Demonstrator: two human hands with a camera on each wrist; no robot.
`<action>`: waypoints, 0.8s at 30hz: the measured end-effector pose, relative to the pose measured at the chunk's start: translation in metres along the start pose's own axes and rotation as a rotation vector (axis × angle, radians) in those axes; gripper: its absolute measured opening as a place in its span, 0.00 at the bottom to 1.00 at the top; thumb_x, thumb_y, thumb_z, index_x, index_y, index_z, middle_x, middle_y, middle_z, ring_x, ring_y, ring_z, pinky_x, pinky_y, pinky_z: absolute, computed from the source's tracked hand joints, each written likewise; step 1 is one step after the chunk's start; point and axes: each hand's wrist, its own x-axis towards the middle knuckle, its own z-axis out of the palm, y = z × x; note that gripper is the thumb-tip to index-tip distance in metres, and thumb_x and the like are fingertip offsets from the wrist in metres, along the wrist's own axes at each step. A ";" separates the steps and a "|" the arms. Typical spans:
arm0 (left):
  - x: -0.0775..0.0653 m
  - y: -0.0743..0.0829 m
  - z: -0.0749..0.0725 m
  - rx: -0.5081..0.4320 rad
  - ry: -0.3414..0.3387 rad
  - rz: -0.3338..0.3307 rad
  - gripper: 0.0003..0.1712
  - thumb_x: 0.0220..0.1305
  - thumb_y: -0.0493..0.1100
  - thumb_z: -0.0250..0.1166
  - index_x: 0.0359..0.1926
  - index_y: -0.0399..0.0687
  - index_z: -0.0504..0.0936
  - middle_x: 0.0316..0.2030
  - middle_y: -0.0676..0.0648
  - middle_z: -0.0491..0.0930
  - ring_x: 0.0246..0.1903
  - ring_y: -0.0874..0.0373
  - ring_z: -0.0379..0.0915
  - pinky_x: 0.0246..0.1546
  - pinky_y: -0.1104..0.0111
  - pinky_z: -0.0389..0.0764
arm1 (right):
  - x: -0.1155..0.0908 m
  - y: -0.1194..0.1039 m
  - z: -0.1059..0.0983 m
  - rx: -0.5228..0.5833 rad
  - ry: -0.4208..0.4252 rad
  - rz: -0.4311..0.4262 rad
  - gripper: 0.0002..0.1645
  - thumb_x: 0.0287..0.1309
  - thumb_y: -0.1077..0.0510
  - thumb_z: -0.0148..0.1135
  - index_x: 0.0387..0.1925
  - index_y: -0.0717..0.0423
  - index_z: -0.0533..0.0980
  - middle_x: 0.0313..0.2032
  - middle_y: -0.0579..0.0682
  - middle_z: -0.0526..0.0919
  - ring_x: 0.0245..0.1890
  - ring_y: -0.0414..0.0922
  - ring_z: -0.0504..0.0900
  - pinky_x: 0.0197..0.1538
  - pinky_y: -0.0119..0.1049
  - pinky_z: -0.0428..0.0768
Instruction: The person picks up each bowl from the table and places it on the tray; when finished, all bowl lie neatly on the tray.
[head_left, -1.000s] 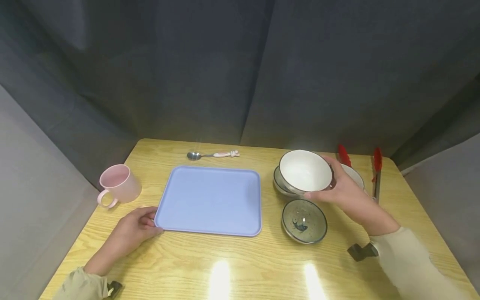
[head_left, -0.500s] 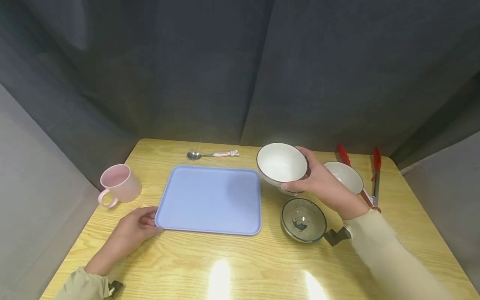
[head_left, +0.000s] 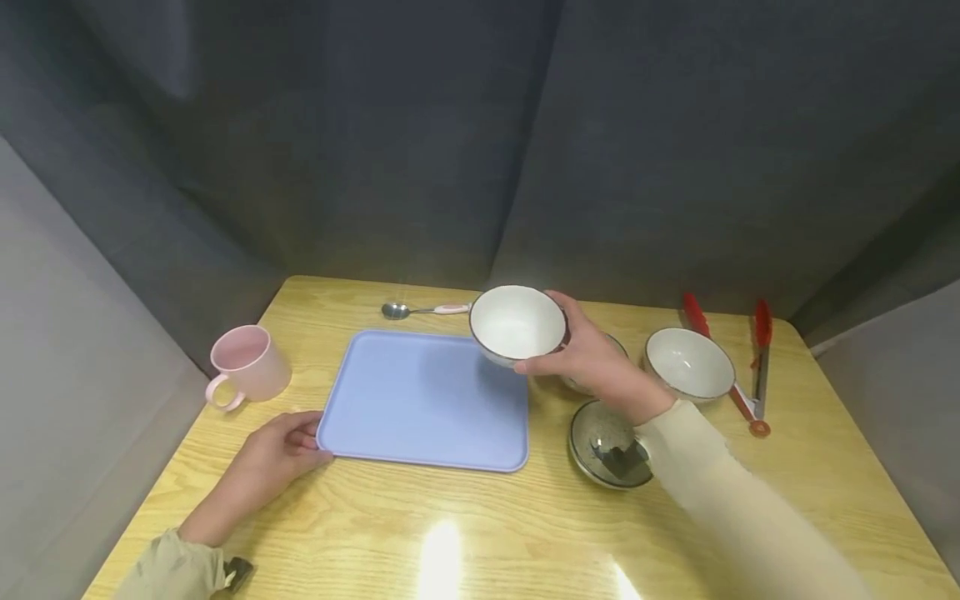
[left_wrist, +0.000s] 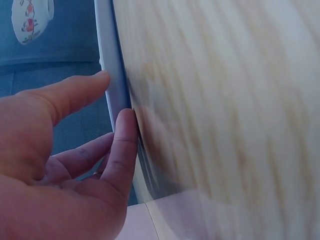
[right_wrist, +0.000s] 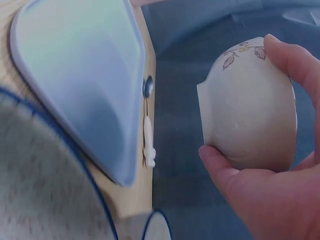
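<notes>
My right hand (head_left: 592, 354) grips a white bowl (head_left: 517, 321) with a dark rim, held above the right back corner of a blue tray (head_left: 427, 408). In the right wrist view the bowl's outer side (right_wrist: 250, 110) shows a small leaf pattern, with thumb and fingers spread round it. My left hand (head_left: 270, 458) holds the tray's front left corner; the left wrist view shows its fingers (left_wrist: 122, 150) at the tray's edge. A speckled bowl (head_left: 592, 425) with a dark rim stands below my right forearm, partly covered. Another bowl (head_left: 617, 343) is mostly hidden behind my right hand.
A pink mug (head_left: 251, 362) stands left of the tray. Behind the tray lies a spoon (head_left: 423, 311) with a pale handle. At the right are a white bowl (head_left: 690, 364) and red-tipped tongs (head_left: 762, 358), beside the table's right edge.
My right hand has carried the white bowl leftward, from over the bowl at the right to over the tray's back right corner. My left hand has stayed at the tray.
</notes>
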 end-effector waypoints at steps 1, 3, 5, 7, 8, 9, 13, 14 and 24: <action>0.001 0.000 0.001 0.002 0.000 0.006 0.39 0.63 0.39 0.84 0.70 0.25 0.80 0.53 0.36 0.89 0.44 0.59 0.86 0.41 0.76 0.89 | 0.002 0.000 0.003 0.007 -0.004 0.000 0.81 0.51 0.57 0.91 0.91 0.51 0.43 0.86 0.61 0.59 0.83 0.58 0.69 0.86 0.55 0.69; 0.003 0.000 0.002 0.001 -0.001 0.014 0.39 0.63 0.39 0.84 0.69 0.26 0.80 0.52 0.37 0.89 0.43 0.60 0.85 0.41 0.76 0.89 | 0.006 0.000 0.007 0.009 -0.007 -0.003 0.81 0.50 0.57 0.91 0.91 0.51 0.44 0.86 0.61 0.60 0.82 0.58 0.69 0.86 0.55 0.69; 0.004 0.000 0.004 0.004 -0.003 0.013 0.38 0.64 0.40 0.84 0.70 0.27 0.80 0.52 0.38 0.89 0.43 0.61 0.85 0.42 0.77 0.89 | 0.009 0.000 0.011 0.025 -0.019 -0.012 0.80 0.50 0.59 0.91 0.91 0.52 0.44 0.85 0.62 0.60 0.82 0.59 0.69 0.86 0.55 0.69; 0.005 0.000 0.006 0.007 -0.008 0.005 0.38 0.64 0.40 0.83 0.70 0.27 0.81 0.52 0.38 0.89 0.43 0.62 0.84 0.42 0.77 0.88 | 0.013 0.000 0.015 0.030 -0.025 -0.016 0.80 0.49 0.60 0.91 0.90 0.52 0.45 0.85 0.62 0.61 0.81 0.59 0.71 0.85 0.55 0.71; 0.005 0.000 0.006 0.007 -0.009 0.001 0.38 0.65 0.40 0.83 0.70 0.28 0.81 0.52 0.39 0.89 0.43 0.62 0.84 0.42 0.77 0.88 | 0.015 0.000 0.017 0.028 -0.025 -0.017 0.80 0.48 0.60 0.91 0.90 0.52 0.45 0.84 0.62 0.62 0.81 0.59 0.72 0.84 0.55 0.72; 0.006 0.000 0.006 0.007 -0.010 -0.005 0.38 0.65 0.40 0.83 0.70 0.28 0.81 0.52 0.39 0.89 0.43 0.62 0.84 0.42 0.77 0.88 | 0.017 0.000 0.019 0.026 -0.027 -0.018 0.80 0.48 0.59 0.91 0.90 0.52 0.45 0.84 0.62 0.63 0.80 0.59 0.72 0.84 0.55 0.73; 0.005 0.001 0.006 0.009 -0.012 -0.007 0.38 0.65 0.40 0.83 0.70 0.28 0.81 0.52 0.39 0.89 0.43 0.61 0.84 0.42 0.77 0.88 | 0.026 0.001 0.028 0.004 -0.026 -0.013 0.81 0.46 0.56 0.93 0.90 0.50 0.47 0.82 0.59 0.65 0.77 0.56 0.75 0.82 0.52 0.75; 0.005 0.001 0.005 0.009 -0.013 -0.004 0.38 0.65 0.40 0.83 0.70 0.28 0.80 0.52 0.39 0.89 0.43 0.60 0.84 0.41 0.77 0.88 | 0.028 0.001 0.031 0.004 -0.026 -0.011 0.81 0.46 0.56 0.93 0.90 0.50 0.47 0.82 0.58 0.66 0.77 0.56 0.76 0.82 0.52 0.75; 0.005 0.001 0.007 0.027 -0.006 -0.005 0.38 0.65 0.41 0.83 0.70 0.27 0.81 0.52 0.38 0.89 0.43 0.61 0.85 0.41 0.77 0.88 | 0.050 0.005 0.060 0.040 -0.060 -0.055 0.78 0.45 0.58 0.93 0.87 0.48 0.51 0.81 0.55 0.67 0.75 0.56 0.77 0.83 0.54 0.72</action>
